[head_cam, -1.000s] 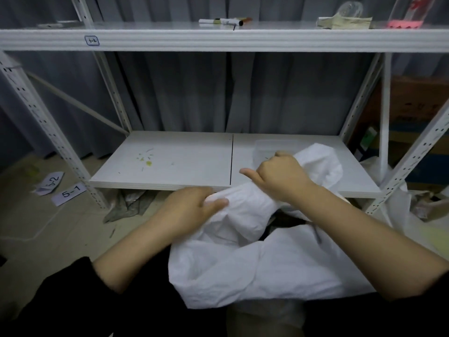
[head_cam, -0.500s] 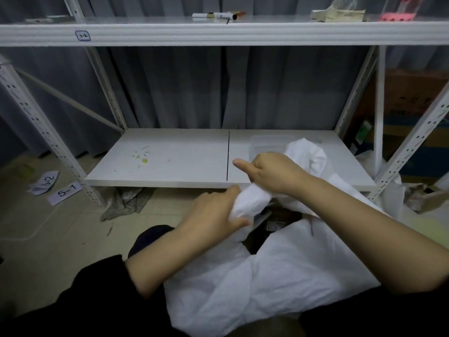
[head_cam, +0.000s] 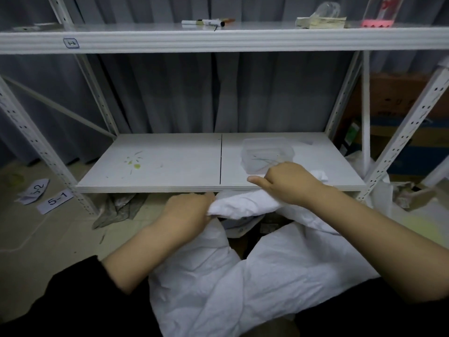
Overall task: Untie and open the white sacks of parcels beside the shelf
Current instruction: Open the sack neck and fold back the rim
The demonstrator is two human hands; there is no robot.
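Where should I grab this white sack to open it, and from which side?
Grip the twisted neck, the bunched roll lying crosswise above the sack's slack body. Come from above, one hand per end, as the left hand and right hand do; it's slim enough to close round.

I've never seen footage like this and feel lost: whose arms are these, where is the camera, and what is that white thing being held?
No machine here: a person wears one camera on the head, looking forward and down, so you see their own arms. The left hand and right hand both grip the twisted neck of a white sack in front of a metal shelf. On its lower board sits a clear plastic box; markers lie on the upper board, paper labels on the floor.
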